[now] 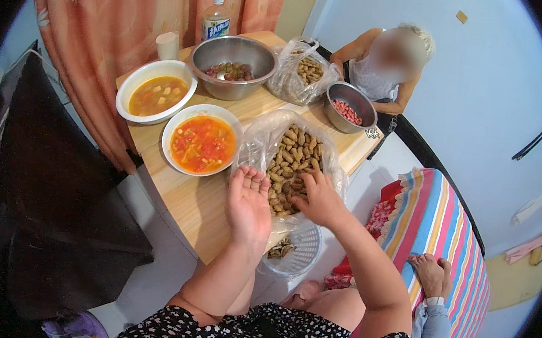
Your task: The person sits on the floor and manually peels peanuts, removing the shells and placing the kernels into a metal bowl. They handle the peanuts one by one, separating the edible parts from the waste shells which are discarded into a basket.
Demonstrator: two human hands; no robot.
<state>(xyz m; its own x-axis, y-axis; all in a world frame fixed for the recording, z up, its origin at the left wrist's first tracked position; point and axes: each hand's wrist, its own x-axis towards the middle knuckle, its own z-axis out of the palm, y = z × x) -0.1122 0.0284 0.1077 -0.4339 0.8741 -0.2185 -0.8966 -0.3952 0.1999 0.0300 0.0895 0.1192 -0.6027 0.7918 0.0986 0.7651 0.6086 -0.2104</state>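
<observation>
Loosely heaped peanuts (pixel 291 165), long axes pointing mixed ways.

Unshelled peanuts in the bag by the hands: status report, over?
Left hand open, palm up. Right hand open over unshelled peanuts. Clear plastic bag gapes around them; no obstacle seen.

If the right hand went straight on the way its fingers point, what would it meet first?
The right hand would likely meet the brown, unshelled peanuts in the open, clear plastic bag first; whether its fingertips already touch them is hard to tell.
</observation>
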